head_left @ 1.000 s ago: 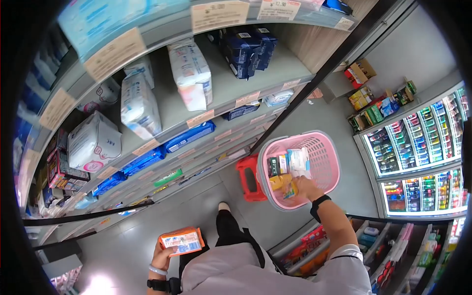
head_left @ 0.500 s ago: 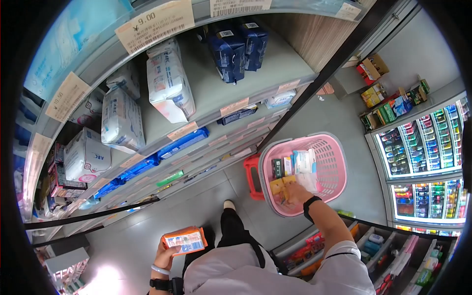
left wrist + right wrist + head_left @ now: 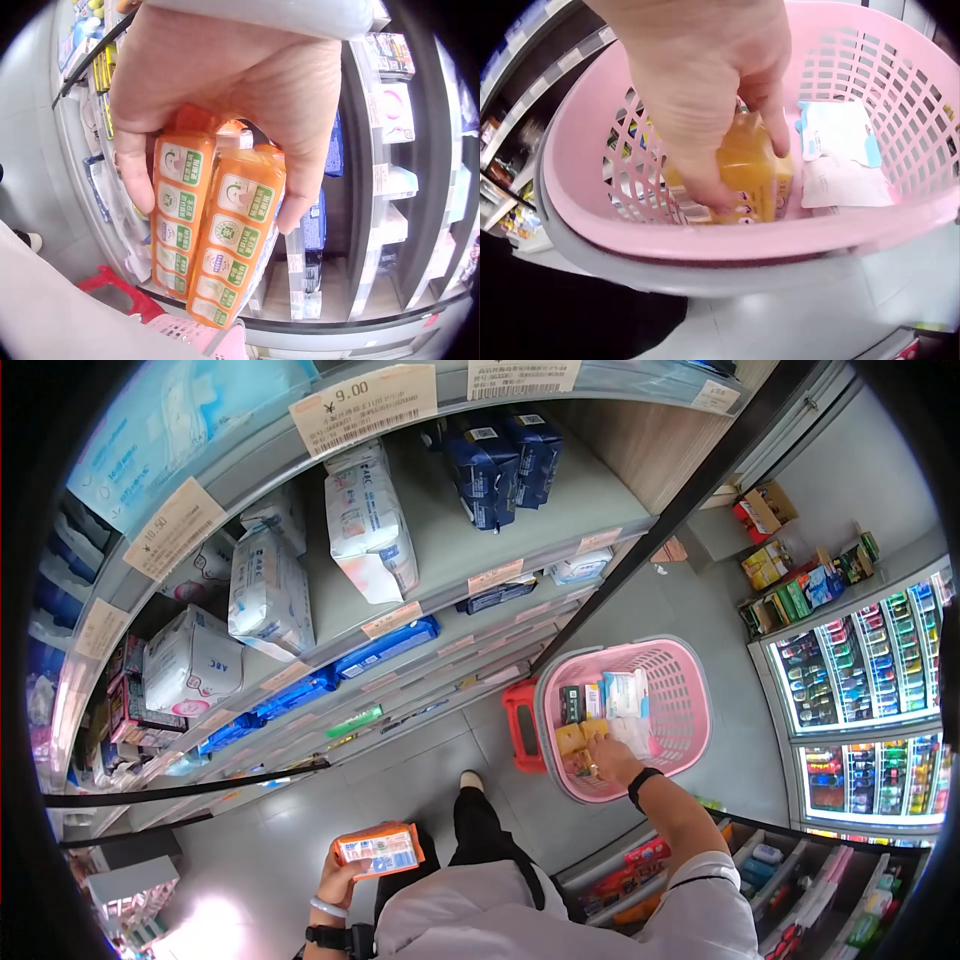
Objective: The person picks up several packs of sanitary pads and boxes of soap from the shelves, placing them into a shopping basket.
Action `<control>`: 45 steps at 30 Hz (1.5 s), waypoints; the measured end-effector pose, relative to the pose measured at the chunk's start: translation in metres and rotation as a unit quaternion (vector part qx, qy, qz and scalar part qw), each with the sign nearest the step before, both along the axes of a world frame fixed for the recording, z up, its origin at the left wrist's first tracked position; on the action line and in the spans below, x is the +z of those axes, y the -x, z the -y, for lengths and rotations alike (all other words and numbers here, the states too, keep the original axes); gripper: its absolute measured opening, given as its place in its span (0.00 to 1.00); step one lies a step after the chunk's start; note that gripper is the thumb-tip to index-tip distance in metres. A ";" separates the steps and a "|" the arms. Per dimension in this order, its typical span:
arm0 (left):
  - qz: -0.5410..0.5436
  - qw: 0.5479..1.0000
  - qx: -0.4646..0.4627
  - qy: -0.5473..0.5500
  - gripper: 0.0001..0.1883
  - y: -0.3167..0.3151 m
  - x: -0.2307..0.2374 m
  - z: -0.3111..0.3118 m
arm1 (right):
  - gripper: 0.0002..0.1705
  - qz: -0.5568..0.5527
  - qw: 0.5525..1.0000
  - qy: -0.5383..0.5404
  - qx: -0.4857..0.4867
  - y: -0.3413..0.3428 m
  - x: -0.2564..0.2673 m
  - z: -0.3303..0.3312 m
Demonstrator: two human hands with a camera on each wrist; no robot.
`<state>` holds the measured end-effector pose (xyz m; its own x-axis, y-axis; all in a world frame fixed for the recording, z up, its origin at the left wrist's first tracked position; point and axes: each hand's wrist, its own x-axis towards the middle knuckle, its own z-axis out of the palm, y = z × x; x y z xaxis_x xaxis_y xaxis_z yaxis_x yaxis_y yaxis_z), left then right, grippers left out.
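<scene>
My left hand holds a pair of orange soft packs side by side, low in front of my body. In the left wrist view, thumb and fingers grip the packs from both sides, and their green and white labels face the camera. My right hand reaches down inside a pink basket. There its thumb and fingers hold a yellow see-through-wrapped pack near the basket's near wall. Beside it in the basket lie white packs, a dark green box and another yellow pack.
Shelves with white packs and dark blue packs rise on the left. A red handle stands against the basket's left side. Lit drink coolers line the right, and a low rack of goods stands near my right elbow.
My right hand has stayed in the basket, shifting the yellow packs a little against its near-left side. The left hand keeps its hold on the orange packs. The head view has swung slightly.
</scene>
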<state>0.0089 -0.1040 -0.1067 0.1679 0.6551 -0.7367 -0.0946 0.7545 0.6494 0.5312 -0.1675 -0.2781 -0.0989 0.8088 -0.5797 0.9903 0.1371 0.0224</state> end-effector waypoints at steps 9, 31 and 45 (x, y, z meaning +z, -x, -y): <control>-0.028 0.999 -0.045 -0.004 0.29 -0.007 0.007 -0.006 | 0.21 0.017 0.995 0.040 -0.089 0.019 0.003 -0.022; 0.007 0.991 -0.134 -0.019 0.29 -0.040 -0.001 -0.025 | 0.39 -0.047 0.943 0.049 -0.325 0.016 0.007 -0.016; -0.035 0.997 -0.075 0.009 0.29 -0.010 -0.005 -0.017 | 0.55 -0.050 0.910 0.076 -0.404 -0.031 -0.042 0.000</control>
<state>0.0186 -0.0867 -0.1114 0.2098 0.6132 -0.7615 0.0647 0.7684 0.6366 0.5623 -0.1672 -0.3196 0.4339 0.5522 -0.7119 0.7655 -0.6427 -0.0320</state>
